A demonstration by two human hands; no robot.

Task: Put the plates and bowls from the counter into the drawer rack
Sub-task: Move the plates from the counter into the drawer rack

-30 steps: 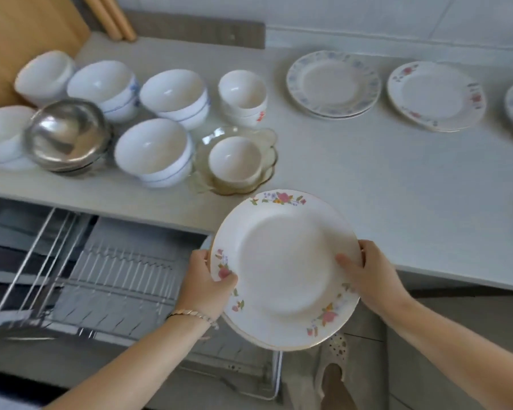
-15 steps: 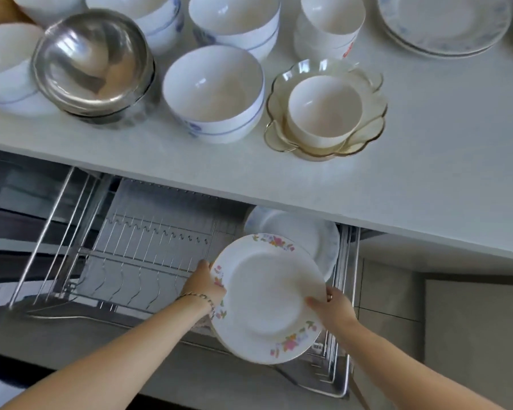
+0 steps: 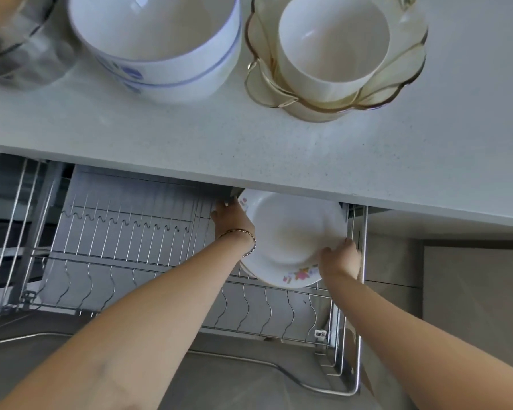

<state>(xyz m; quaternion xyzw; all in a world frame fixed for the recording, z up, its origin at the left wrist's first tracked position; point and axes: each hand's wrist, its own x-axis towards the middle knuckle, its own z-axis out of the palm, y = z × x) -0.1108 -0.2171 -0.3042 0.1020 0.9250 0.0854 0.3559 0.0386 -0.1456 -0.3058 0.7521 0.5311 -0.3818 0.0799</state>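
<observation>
A white floral plate [image 3: 288,238] stands tilted in the far right end of the wire drawer rack [image 3: 125,235], partly under the counter's front edge. My left hand [image 3: 231,220] grips its left rim and my right hand [image 3: 339,258] grips its lower right rim. On the counter [image 3: 249,143] above stand a white bowl with blue bands [image 3: 160,45] and a small cream bowl [image 3: 332,42] nested in an amber glass dish [image 3: 409,72]. Whether another plate stands behind the held one is hidden.
A steel bowl [image 3: 9,34] shows at the top left on the counter. The rack's upright wire slots run leftward from the plate. The drawer's steel frame [image 3: 357,321] borders the right side, with grey cabinet fronts beyond it.
Both hands have carried the floral plate down from counter height, then back and to the right into the rack's end slots. The camera has leaned in closer over the drawer.
</observation>
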